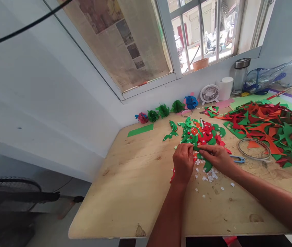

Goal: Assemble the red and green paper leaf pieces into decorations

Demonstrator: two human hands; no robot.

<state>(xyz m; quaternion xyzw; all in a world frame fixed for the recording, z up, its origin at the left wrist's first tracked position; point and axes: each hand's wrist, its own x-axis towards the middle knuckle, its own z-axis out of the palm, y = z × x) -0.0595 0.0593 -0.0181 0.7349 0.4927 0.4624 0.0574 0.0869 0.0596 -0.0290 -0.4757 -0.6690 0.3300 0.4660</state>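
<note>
Wooden table (pixel 125 192) bears loose white squares (pixel 210 176); near them, left hand (pixel 183 160) and right hand (pixel 218 158) pinch a green piece (pixel 195 148) between nearly closed fingers (pixel 209 148); uneven pulling could crease it, a careless brush scatter squares

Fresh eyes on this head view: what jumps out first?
A large heap of red, orange and green paper scraps on the right of the pale wooden table draws the eye first. Next, near the middle, the left hand and right hand pinch a green paper piece. Beyond them, pink, green and blue folded-paper ornaments form a row along the back edge.
</note>
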